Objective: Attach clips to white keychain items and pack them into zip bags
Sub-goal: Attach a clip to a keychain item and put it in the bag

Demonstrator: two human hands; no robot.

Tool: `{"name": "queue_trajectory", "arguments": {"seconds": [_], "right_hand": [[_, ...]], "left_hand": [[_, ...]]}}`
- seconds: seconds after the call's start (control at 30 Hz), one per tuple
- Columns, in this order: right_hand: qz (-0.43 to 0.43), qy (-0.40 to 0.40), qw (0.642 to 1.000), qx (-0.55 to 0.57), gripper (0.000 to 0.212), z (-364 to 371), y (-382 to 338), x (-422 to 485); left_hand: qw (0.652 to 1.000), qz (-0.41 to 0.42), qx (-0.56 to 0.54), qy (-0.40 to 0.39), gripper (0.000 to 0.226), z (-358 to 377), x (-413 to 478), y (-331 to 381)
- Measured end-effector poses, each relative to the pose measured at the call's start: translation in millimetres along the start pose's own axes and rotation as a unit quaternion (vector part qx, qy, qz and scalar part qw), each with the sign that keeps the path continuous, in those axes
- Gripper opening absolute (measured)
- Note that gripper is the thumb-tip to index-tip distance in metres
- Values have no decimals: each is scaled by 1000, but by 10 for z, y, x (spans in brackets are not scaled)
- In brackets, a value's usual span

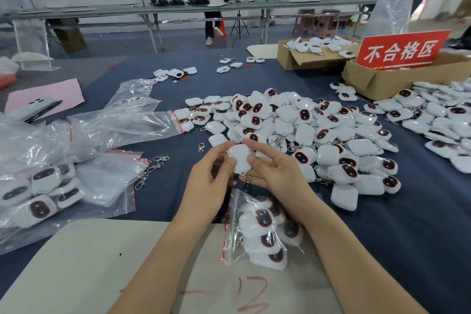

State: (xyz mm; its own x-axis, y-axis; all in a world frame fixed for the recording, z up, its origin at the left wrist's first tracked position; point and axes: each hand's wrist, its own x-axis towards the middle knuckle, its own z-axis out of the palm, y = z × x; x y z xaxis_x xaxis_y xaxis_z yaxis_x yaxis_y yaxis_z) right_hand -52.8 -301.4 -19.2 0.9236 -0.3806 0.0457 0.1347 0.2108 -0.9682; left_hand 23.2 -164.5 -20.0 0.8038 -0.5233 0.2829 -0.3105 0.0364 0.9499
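Keychain item point(239, 159) held by left hand point(207, 183) and right hand point(277, 173), zip bag point(233, 239) beneath, pile point(305, 122) beyond.

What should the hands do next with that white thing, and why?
Probably slip the white keychain item into the zip bag just below: left hand and right hand both hold it, and a metal clip already seems to hang from it.
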Motion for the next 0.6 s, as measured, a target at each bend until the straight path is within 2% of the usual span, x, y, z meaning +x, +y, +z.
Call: {"name": "queue_trajectory", "arguments": {"seconds": [0.17, 0.3, 0.5, 0.6], "right_hand": [[-3, -22, 999, -28, 39, -31, 12, -14], [0, -25, 999, -31, 47, -25, 5, -10], [-18, -15, 998, -55, 46, 4, 0, 0], [-4, -11, 999, -39, 38, -2, -78, 3]], "left_hand": [[997, -3, 50, -55, 47, -10, -12, -17], [997, -24, 70, -25, 48, -8, 0, -49], [998, -15, 68, 6, 47, 5, -17, 12], [999, -11, 29, 41, 32, -39, -67, 86]]}}
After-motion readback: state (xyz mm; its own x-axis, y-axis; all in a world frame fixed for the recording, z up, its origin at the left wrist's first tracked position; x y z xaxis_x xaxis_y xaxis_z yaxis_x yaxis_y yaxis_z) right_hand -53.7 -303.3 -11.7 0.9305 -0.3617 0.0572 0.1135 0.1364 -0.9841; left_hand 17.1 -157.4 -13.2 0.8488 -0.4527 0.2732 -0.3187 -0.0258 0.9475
